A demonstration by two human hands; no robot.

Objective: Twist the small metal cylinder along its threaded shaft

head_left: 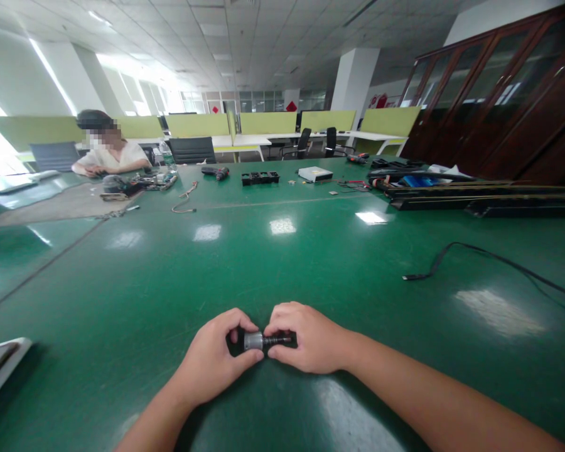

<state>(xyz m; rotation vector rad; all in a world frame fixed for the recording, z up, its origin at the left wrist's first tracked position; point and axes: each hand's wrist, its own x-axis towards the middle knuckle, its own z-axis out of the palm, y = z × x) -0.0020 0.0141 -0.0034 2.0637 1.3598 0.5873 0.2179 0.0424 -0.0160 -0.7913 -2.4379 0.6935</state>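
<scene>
at six o'clock, left hand [211,358] clamps fingers on cylinder [253,341], right hand [313,342] on shaft [279,340]; probably dense, slick: grip mid-cylinder.

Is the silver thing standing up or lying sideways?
Sideways: the silver thing and its dark shaft stretch from the left hand toward the right hand.

Office with yellow-green desk partitions [268,122]

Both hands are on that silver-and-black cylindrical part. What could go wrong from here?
The silver-and-black cylindrical part is rounded, so it might roll along the green table if the left hand and right hand release it. The right hand partly covers its dark end, so a slip there could go unnoticed.
</scene>
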